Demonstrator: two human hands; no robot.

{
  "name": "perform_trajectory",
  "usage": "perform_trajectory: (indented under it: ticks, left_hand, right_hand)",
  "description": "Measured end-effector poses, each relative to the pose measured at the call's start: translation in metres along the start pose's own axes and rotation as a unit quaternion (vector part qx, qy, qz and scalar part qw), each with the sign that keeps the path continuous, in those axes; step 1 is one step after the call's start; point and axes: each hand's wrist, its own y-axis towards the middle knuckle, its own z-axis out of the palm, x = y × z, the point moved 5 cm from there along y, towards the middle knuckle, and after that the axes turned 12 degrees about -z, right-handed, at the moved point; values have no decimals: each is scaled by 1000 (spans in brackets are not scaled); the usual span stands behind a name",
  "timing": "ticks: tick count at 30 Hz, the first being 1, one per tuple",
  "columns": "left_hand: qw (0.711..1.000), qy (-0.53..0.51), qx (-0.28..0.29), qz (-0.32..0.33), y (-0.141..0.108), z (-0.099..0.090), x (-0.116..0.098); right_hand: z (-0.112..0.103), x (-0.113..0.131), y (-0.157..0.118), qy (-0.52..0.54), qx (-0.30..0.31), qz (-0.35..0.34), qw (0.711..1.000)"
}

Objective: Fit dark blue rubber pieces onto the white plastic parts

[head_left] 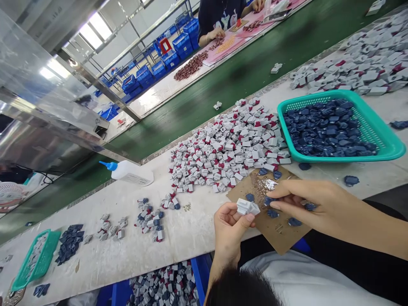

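Note:
My left hand is closed around a small light-grey plastic part, held above the near edge of the table. Close to its right, my right hand pinches a small dark-blue plastic piece between thumb and fingertips. The two parts are apart. Beneath the hands lies a brown board with a white, speckled patch and several loose blue pieces. Behind the hands spreads a heap of grey parts with dark-red bits.
A green basket of blue pieces stands at right. Left are a white bottle with blue tip, small part clusters and another green basket. A blue bin sits below. Across the green conveyor, a person works.

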Motion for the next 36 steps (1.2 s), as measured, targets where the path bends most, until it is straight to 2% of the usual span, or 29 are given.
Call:
perform_trajectory:
  ticks: [2,4,10,13,17,22,27,31,36]
  left_hand:
    - [1000,-5,10,4,1,3,0]
    - [1000,-5,13,7,0,7,1]
    - [1000,14,23,15,-5,15,-4]
    - [999,28,28,16,-6,15,-4]
    - [998,44,38,23,-5,17,1]
    - [998,47,36,15,-7,21,14]
    - [998,65,24,-12,-9,18,19]
    - [993,89,64,-43,-8,16,20]
    - [967,162,175,-94,-8,38,26]
  right_hand:
    - [-4,11,5,33,-23,2,999]
    - [-4,18,6,34,-14,-7,999]
    - [-3,15,3,45,-13,39,998]
    - [0,16,4,73,26,22,997]
    - [2,13,0,128,45,67,988]
    - [2,7,-7,170,49,89,980]
    - [12,1,-17,250,94,148,952]
    - [16,-2,-18,329,62,231,914]
    - [9,-10,5,387,-106,300,866]
